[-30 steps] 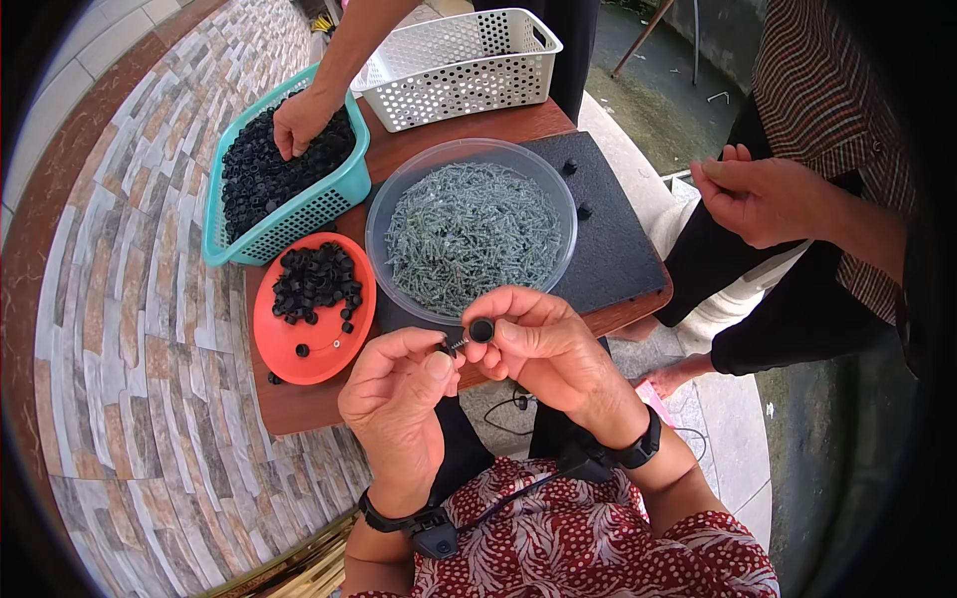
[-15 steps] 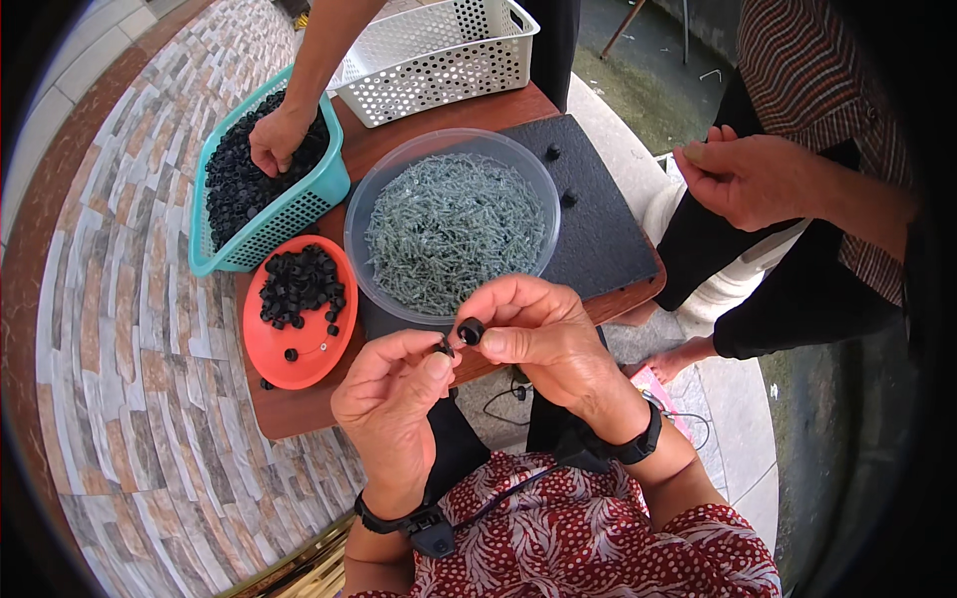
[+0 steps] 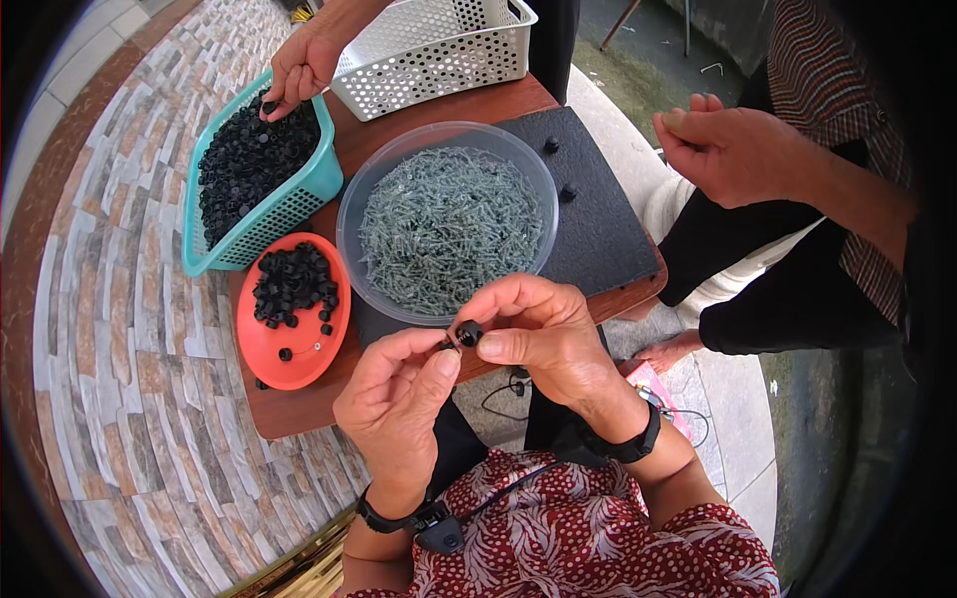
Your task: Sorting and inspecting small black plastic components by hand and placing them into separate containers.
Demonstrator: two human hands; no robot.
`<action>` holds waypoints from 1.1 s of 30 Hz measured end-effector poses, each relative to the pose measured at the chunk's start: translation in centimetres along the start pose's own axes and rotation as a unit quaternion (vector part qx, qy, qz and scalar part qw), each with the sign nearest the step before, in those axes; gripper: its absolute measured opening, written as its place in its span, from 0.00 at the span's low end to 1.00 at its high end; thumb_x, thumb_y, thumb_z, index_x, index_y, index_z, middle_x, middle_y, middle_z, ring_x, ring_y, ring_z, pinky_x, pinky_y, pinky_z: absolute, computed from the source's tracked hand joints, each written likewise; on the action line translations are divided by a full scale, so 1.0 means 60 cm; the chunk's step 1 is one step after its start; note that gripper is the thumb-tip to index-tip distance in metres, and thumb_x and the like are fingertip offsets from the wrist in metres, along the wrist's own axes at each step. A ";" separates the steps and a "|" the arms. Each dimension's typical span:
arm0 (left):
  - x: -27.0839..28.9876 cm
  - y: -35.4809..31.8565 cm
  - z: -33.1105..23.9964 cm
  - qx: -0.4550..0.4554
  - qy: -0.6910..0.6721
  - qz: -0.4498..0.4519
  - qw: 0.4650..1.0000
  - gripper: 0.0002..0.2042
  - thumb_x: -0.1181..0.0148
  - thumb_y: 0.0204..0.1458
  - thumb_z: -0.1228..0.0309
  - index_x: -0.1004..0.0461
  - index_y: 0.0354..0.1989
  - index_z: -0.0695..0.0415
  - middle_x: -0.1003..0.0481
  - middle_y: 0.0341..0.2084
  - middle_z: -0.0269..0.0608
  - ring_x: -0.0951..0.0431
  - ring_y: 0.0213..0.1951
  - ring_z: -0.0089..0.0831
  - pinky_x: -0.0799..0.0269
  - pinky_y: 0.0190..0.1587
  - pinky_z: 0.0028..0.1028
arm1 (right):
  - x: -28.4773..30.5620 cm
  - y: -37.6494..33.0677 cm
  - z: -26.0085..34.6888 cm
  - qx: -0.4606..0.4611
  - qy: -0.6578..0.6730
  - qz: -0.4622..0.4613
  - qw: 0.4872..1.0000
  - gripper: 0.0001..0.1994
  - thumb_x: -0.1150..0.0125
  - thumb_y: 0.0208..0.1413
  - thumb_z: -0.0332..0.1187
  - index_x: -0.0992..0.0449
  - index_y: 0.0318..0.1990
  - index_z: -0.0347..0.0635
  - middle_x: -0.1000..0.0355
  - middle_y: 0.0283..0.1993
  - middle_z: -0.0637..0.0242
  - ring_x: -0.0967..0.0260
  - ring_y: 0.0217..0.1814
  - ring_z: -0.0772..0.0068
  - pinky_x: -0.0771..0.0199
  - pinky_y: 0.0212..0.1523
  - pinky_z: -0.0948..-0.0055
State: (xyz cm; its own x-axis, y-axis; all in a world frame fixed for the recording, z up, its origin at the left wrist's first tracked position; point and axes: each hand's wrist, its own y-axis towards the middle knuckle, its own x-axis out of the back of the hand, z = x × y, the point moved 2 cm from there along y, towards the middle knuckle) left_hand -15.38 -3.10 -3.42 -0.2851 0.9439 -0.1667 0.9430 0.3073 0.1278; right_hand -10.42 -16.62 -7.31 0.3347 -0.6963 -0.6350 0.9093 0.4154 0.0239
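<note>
My right hand (image 3: pixel 553 344) pinches a round black cap (image 3: pixel 469 333) between thumb and fingertips. Close against it, my left hand (image 3: pixel 399 394) is closed on a small dark piece whose kind is mostly hidden by the fingertips. Both hands meet just in front of a clear round tub (image 3: pixel 347 234) heaped with thin, clear greenish tubes (image 3: pixel 444 219). Left of the tub, an orange-red plate (image 3: pixel 281 371) carries a pile of small black caps (image 3: pixel 294 282) and one tiny pale bit.
A teal basket (image 3: pixel 324 171) full of black pieces stands at the far left; a co-worker's hand (image 3: pixel 304 68) above it pinches one. Behind is a white perforated basket (image 3: pixel 434 85). Two caps lie on a dark board (image 3: pixel 598 214). Another hand (image 3: pixel 728 149) is at right.
My two hands have drawn closer, bringing the small dark piece against the black cap. The co-worker's hand has lifted out of the teal basket with a black piece.
</note>
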 end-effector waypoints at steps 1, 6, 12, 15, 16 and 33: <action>0.000 0.000 0.000 0.000 0.000 0.000 1.000 0.08 0.38 0.47 0.80 0.27 0.36 0.68 0.24 0.27 0.41 0.28 0.24 0.19 0.33 0.26 0.16 | 0.001 0.000 0.000 0.000 0.000 0.000 1.000 0.13 0.40 0.47 0.17 0.25 0.41 0.38 0.25 0.37 0.69 0.29 0.38 0.82 0.29 0.41 0.82; -0.001 -0.002 0.001 0.008 -0.009 0.039 0.999 0.10 0.41 0.48 0.84 0.28 0.40 0.70 0.26 0.34 0.41 0.26 0.35 0.20 0.30 0.39 0.18 | 0.007 0.002 -0.003 -0.009 0.022 -0.007 1.000 0.12 0.40 0.46 0.17 0.24 0.40 0.37 0.25 0.37 0.68 0.29 0.39 0.80 0.29 0.43 0.81; -0.003 -0.002 0.009 -0.015 0.015 0.036 0.999 0.09 0.41 0.48 0.85 0.28 0.39 0.69 0.26 0.34 0.39 0.26 0.35 0.20 0.29 0.37 0.18 | 0.008 0.006 -0.010 -0.025 0.052 -0.014 0.998 0.12 0.39 0.45 0.17 0.24 0.39 0.36 0.26 0.36 0.67 0.29 0.38 0.78 0.29 0.43 0.80; -0.006 0.000 0.008 -0.012 0.018 0.024 0.999 0.08 0.41 0.47 0.84 0.27 0.38 0.68 0.24 0.32 0.42 0.25 0.34 0.22 0.28 0.39 0.19 | 0.009 0.006 -0.010 -0.030 0.049 -0.019 0.998 0.12 0.39 0.45 0.17 0.24 0.39 0.37 0.26 0.36 0.68 0.29 0.38 0.79 0.29 0.42 0.80; -0.006 0.001 0.008 -0.012 0.018 0.022 1.000 0.08 0.41 0.47 0.84 0.27 0.38 0.68 0.24 0.32 0.42 0.25 0.34 0.22 0.28 0.39 0.19 | 0.008 0.005 -0.010 -0.031 0.048 -0.018 0.998 0.12 0.39 0.45 0.17 0.24 0.39 0.37 0.26 0.36 0.68 0.29 0.38 0.79 0.29 0.42 0.80; 0.017 -0.002 0.029 -0.010 -0.012 0.045 0.999 0.10 0.40 0.49 0.81 0.28 0.40 0.69 0.25 0.34 0.40 0.25 0.36 0.22 0.29 0.41 0.20 | -0.011 -0.011 -0.009 0.119 -0.144 -0.042 0.982 0.12 0.40 0.47 0.16 0.23 0.40 0.37 0.33 0.34 0.73 0.34 0.34 0.86 0.32 0.35 0.86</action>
State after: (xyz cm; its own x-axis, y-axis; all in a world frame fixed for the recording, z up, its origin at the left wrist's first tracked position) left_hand -15.50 -2.38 -5.33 -0.1947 0.9647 -0.1771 0.9610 0.2238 0.1627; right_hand -11.37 -16.09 -7.33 0.2811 -0.8728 -0.3990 0.9571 0.2247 0.1828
